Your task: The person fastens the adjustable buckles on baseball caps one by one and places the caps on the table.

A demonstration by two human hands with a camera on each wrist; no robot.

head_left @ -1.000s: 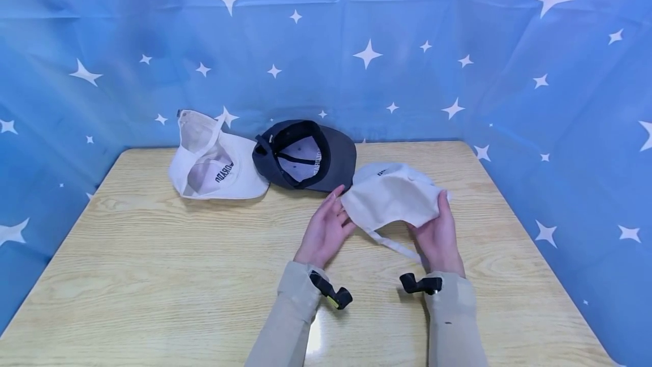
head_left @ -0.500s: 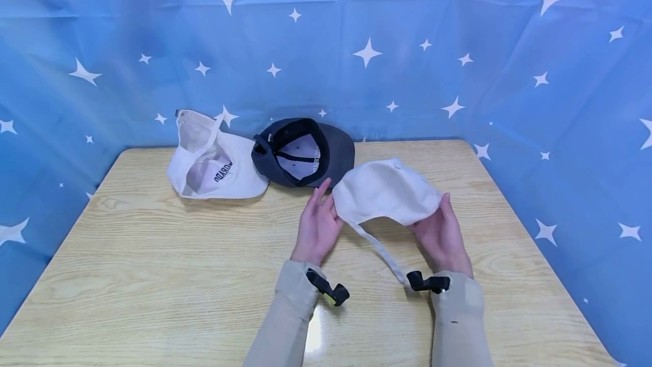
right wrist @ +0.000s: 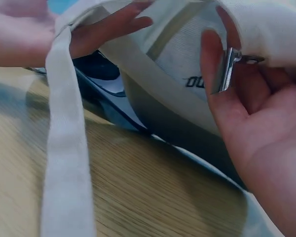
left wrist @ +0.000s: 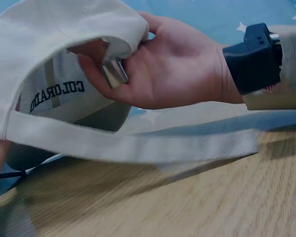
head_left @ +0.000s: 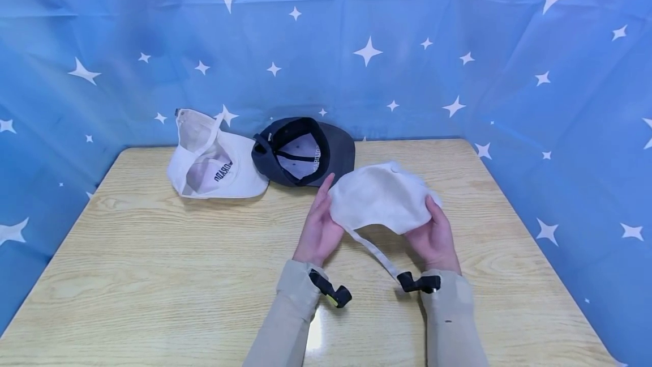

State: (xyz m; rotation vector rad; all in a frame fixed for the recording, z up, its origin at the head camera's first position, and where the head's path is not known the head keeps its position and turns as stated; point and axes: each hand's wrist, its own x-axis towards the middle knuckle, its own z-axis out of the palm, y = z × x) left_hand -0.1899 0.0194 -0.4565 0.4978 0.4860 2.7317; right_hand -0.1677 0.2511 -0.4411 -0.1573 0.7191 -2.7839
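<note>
My left hand (head_left: pixel 320 231) and right hand (head_left: pixel 433 237) hold a white baseball cap (head_left: pixel 379 194) by its two sides, tilted above the table, its back opening towards me. The right thumb lies outside the cap, with fingers inside it. In the right wrist view my left hand (right wrist: pixel 24 37) has fingers reaching inside the cap. A metal buckle (left wrist: pixel 115 72) hangs beside my right hand (left wrist: pixel 180 69) in the left wrist view. The cap's loose strap (left wrist: pixel 133 144) dangles from the left side of the opening. Dark "COLORADO" lettering (left wrist: pixel 59 94) shows reversed on the inside.
A dark cap (head_left: pixel 338 149) lies upside down at the back, just beyond my left hand. Left of it lies another white cap (head_left: pixel 239 169), touching it. A blue star-printed cloth (head_left: pixel 316 33) stands behind and around the wooden table (head_left: pixel 153 276).
The held cap has turned, so its front lettering no longer shows in the head view, and it has shifted slightly left. Its strap has swung down towards my right wrist.
</note>
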